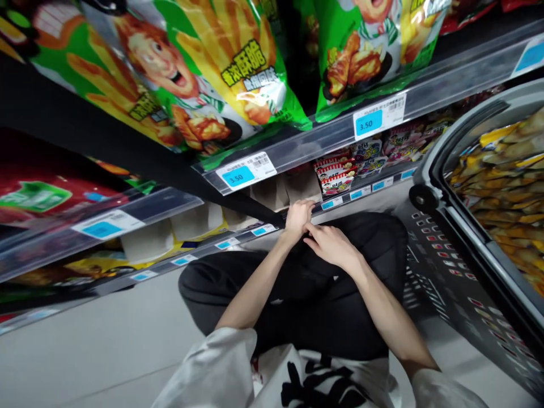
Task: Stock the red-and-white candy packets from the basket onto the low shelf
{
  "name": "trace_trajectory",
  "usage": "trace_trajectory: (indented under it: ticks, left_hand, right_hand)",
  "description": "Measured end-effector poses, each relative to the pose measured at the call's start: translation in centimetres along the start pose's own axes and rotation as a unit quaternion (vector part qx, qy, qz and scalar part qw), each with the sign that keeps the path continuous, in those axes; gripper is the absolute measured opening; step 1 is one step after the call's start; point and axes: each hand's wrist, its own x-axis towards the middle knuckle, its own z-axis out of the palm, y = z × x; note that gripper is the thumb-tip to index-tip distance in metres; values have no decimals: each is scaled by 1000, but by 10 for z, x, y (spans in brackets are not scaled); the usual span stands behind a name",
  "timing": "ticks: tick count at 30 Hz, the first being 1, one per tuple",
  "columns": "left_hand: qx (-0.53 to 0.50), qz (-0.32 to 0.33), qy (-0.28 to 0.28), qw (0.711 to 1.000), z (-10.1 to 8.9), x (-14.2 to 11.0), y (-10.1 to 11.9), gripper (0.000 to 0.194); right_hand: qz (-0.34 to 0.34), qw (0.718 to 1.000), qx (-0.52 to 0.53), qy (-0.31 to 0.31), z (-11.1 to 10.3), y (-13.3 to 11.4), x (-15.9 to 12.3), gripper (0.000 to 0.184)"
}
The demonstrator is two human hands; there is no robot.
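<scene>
Shop shelving low ahead: your left hand (297, 218) touches the bottom shelf edge (238, 238), fingers curled, empty; your right hand (329, 245) hovers open beside.

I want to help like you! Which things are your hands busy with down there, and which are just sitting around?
In hand:
left hand at the edge of the bottom shelf
right hand just beside it, holding nothing I can see

Just sitting around:
green snack bags
blue price tags
small red packets
grey basket of yellow packets
</scene>
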Motion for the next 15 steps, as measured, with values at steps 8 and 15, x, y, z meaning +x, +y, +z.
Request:
trace_trajectory:
  ticks: [8,15]
  left_hand:
    - [-87,181,21,979,-8,-42,-22,50]
    - [-50,188,-180,964,-5,-104,-100,46]
  right_hand:
    - [13,996,-70,-50,10,3,8,30]
    - [40,990,-112,-71,23,5,16,36]
